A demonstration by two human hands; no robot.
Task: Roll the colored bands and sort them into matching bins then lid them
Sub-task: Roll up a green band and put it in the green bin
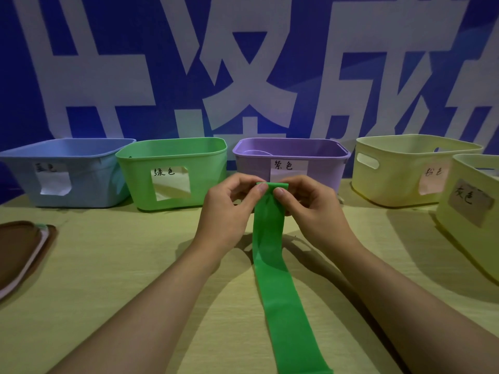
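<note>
With both hands raised just above the table (pixel 135 265), the person pinches the far end of a green band (pixel 272 265): the left hand (pixel 229 211) and the right hand (pixel 310 209) each press a thumb against curled fingers over the band's top edge, side by side, probably to start a tight first turn of the roll. The rest of the band trails flat toward the person and runs off the bottom of the view. Its matching green bin (pixel 172 174) stands just behind and to the left, open, between a blue bin (pixel 67 174) and a purple bin (pixel 291 163) (which already holds something pale, too unclear to name). Two yellowish bins (pixel 399 171) stand to the right. Brown lids (pixel 21 255) lie stacked at the left edge. Nothing blocks the way to the green bin.
</note>
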